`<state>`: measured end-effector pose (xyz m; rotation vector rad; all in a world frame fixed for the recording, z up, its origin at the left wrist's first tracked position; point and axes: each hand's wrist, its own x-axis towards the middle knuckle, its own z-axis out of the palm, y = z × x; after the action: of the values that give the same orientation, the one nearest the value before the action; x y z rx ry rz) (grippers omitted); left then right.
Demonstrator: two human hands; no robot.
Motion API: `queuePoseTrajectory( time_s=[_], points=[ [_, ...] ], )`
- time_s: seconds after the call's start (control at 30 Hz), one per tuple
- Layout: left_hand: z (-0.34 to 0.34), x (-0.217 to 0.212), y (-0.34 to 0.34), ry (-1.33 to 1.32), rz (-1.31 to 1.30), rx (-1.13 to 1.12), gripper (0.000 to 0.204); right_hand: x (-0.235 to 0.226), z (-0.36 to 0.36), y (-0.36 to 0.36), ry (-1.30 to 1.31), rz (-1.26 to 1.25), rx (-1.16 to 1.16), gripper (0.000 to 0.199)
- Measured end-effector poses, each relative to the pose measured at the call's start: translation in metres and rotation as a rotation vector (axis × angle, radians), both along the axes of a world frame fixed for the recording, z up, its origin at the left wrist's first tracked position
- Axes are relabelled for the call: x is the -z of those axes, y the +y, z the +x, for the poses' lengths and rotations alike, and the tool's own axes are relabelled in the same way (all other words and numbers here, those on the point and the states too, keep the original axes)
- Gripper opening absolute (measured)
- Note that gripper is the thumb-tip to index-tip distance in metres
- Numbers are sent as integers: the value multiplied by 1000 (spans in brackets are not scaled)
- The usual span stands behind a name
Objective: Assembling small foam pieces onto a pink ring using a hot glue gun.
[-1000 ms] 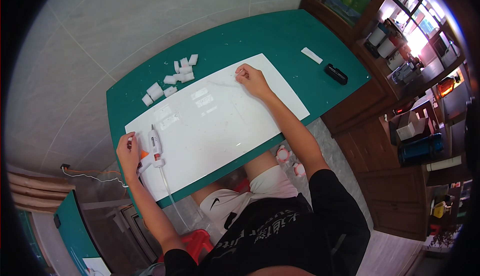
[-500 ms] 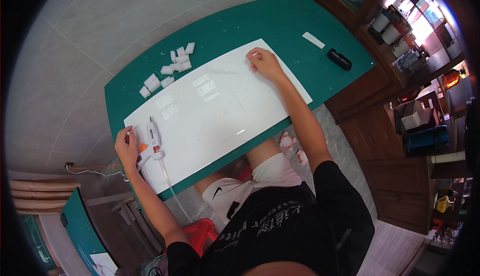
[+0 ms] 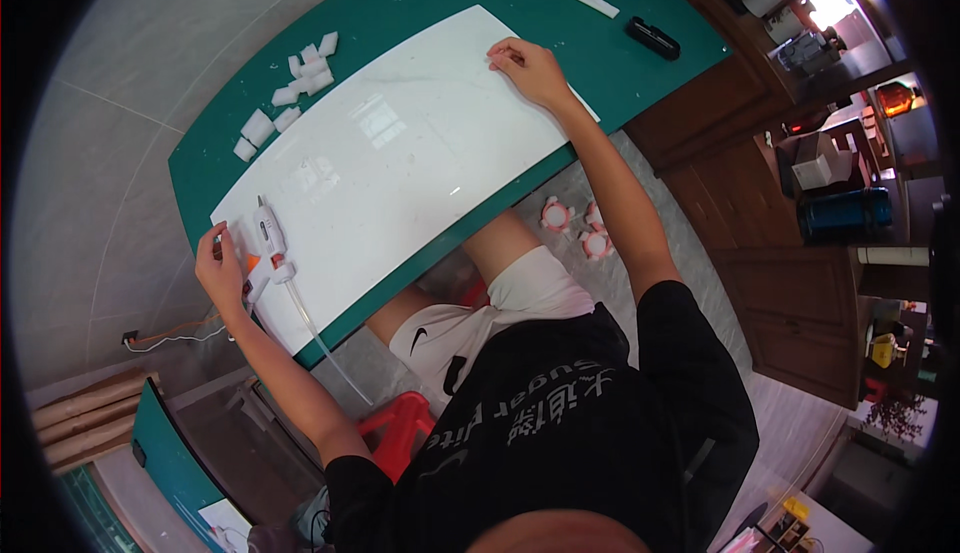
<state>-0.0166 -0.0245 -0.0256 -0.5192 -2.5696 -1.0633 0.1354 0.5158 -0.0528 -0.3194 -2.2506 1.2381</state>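
A glossy white board (image 3: 400, 153) lies on a green tabletop. At its left end, my left hand (image 3: 219, 265) rests by the edge, fingers loosely bent and apart, with nothing visible in them. Right beside that hand, a white hot glue gun (image 3: 270, 238) with an orange trigger lies on the board, a clear glue stick (image 3: 325, 348) trailing from its back past the near edge. My right hand (image 3: 530, 68) is over the board's far right part, thumb and fingers pressed together; anything between them is too small to make out.
Several white foam blocks (image 3: 300, 83) sit beyond the board's far edge. A white strip (image 3: 594, 2) and a black case (image 3: 652, 39) lie at the far right of the green table (image 3: 640, 83). A red stool (image 3: 400, 428) stands below. Wooden cabinets (image 3: 760, 193) line the right.
The whole view has shifted, so the table sits higher and further left. My right hand has moved a little rightward over the board. My left hand stays beside the glue gun.
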Motion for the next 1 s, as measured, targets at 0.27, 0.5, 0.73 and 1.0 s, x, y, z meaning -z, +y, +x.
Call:
queuePoseTrajectory(
  time_s=[0.27,0.5,0.73,1.0],
  points=[
    [-2,4,-10,-24,3,-11,22,-5,5,-5,-26,140,5,17],
    [-7,6,-2,-2,11,15,23,1,0,2,-28,132,47,21],
    [-7,4,-2,-12,8,8,23,1,-3,2,-71,183,187,33],
    [-10,6,-5,-29,22,12,24,-1,-5,-2,-96,181,207,39]
  ],
)
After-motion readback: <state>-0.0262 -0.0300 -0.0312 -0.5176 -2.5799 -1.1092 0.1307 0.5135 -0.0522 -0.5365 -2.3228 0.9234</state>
